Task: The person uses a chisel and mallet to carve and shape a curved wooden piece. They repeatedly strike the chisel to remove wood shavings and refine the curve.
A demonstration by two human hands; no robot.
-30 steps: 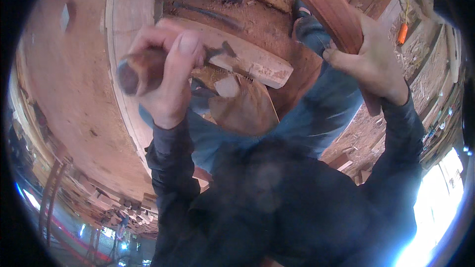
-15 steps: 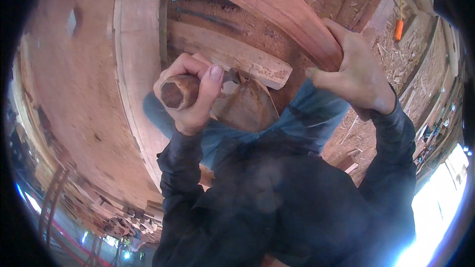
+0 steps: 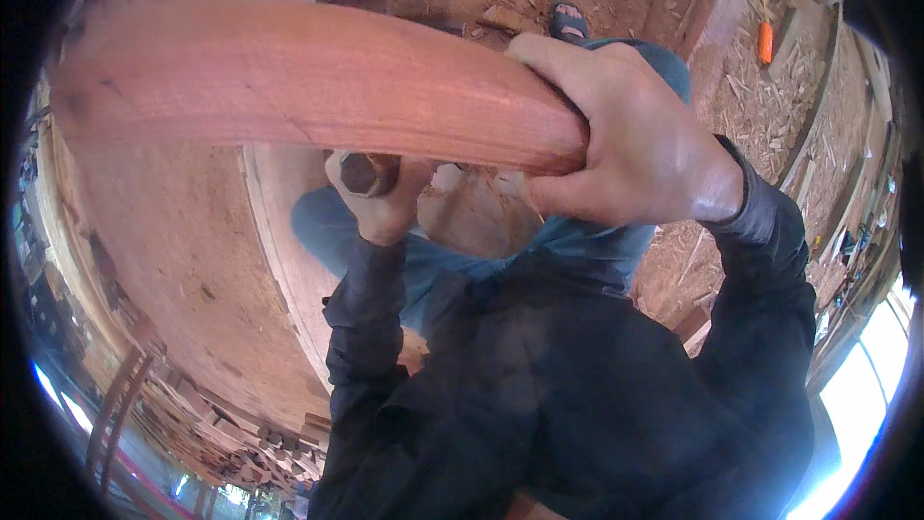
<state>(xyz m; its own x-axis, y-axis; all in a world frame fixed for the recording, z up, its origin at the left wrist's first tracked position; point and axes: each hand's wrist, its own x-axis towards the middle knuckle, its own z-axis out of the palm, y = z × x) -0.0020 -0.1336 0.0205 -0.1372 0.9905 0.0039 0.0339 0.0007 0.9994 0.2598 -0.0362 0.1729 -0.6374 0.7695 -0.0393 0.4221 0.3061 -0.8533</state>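
A thick curved piece of reddish wood [image 3: 318,87] is raised across the upper middle, its far left part blurred. My right hand [image 3: 645,144] is closed round its right end, fingers over the top and thumb underneath. Below the wood, my left hand [image 3: 385,220] is wrapped round a stout wooden tool handle [image 3: 369,174], whose faceted butt points up at me. The curved wood covers part of that hand, and the tool's head cannot be made out. Between my knees lies a worn brown block-like thing [image 3: 476,217], partly hidden.
A long pale plank [image 3: 284,270] runs along the left of my legs. Wood chips [image 3: 765,125] litter the right side, near an orange object [image 3: 765,41] on a yellow cord. A sandalled foot [image 3: 568,21] shows beyond the wood. Stacked offcuts [image 3: 241,433] lie lower left.
My right hand has lifted the curved wood nearer and swung it round, so it now lies crosswise over the boards and partly over my left hand. The left hand keeps its grip on the handle.
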